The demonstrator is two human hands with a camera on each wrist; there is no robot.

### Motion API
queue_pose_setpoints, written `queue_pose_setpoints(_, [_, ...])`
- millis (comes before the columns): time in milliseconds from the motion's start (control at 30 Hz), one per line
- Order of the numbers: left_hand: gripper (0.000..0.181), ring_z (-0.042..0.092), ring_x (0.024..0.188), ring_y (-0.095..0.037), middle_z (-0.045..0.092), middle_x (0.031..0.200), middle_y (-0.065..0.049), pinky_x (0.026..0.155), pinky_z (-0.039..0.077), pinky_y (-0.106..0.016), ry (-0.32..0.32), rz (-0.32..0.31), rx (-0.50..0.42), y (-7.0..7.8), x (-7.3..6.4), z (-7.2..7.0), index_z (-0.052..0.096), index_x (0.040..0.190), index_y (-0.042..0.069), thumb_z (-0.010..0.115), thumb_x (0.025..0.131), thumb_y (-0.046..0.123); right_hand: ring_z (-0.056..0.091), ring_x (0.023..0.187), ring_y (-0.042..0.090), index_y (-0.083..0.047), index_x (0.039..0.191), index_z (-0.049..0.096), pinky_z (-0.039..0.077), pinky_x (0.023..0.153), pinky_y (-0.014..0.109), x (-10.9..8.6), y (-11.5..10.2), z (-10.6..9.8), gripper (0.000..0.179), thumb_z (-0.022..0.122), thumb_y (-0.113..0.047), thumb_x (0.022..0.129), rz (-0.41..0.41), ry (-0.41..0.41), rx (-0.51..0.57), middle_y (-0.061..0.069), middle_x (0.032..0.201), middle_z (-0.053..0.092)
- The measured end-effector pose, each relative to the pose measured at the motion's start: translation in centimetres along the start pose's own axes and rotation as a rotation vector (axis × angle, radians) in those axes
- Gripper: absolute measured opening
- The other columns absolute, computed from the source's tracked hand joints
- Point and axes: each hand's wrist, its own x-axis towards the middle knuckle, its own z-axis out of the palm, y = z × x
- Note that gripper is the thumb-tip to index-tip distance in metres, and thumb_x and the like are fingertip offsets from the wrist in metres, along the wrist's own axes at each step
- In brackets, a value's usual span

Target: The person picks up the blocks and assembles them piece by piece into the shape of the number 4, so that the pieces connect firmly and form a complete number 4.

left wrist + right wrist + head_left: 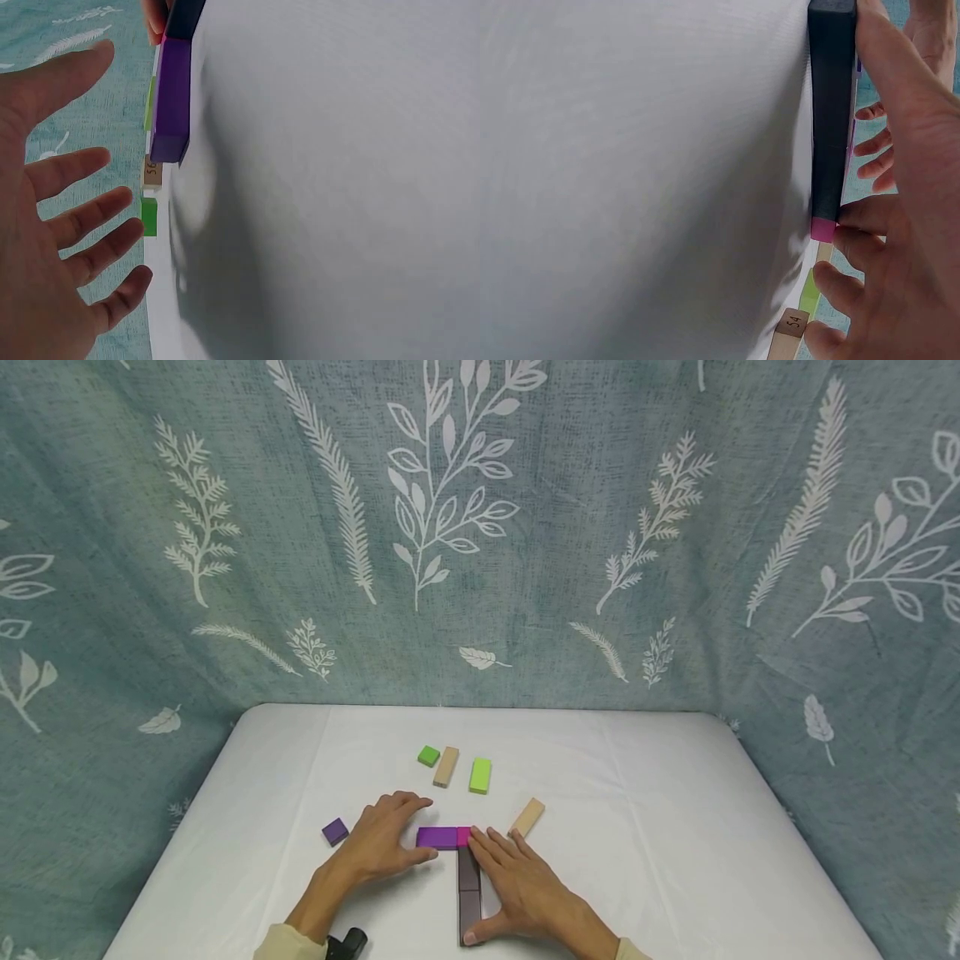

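Observation:
Two dark grey wooden blocks (469, 893) lie end to end on the white table. A small magenta block (463, 837) sits at their far end, with a long purple block (437, 837) against its left side. My right hand (521, 887) lies along the row, its thumb touching the near dark block and fingertips at the magenta block; the fingers look fairly straight. Left of the purple block, my left hand (381, 843) hovers with fingers spread and nothing in it. The left wrist view shows its palm facing the purple block (172, 97), with a gap between.
Beyond the hands lie a small green block (429, 756), a plain wooden block (446, 767) and a light green block (480, 776). Another plain block (527, 817), numbered 54, is by the right fingertips. A small dark purple block (335, 832) lies at left.

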Motion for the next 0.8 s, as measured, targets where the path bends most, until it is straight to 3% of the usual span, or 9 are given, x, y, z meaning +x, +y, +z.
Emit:
queue_pose_setpoints(467, [0.079,0.05,0.127,-0.029,0.054,0.138,-0.007,0.094,0.041,-0.05,0.057,-0.066,-0.01,-1.2,-1.2,-1.4,0.056,0.143,0.017,0.09,0.075,0.037,0.027,0.15,0.031,-0.005,0.159,0.028,0.019,0.12,0.056,0.0,0.0,0.1,0.125,0.057,-0.089,0.072,-0.002,0.005,0.01,0.007,0.166,0.025])
queue_pose_setpoints(800, [0.078,0.052,0.124,-0.032,0.056,0.136,-0.01,0.09,0.042,-0.051,0.113,-0.122,0.02,-2.6,-2.3,-2.6,0.056,0.142,0.013,0.09,0.075,0.031,0.026,0.151,0.031,-0.004,0.159,0.026,0.018,0.121,0.055,-0.1,0.0,0.0,0.126,0.06,-0.087,0.071,0.005,-0.004,0.025,0.008,0.166,0.025])
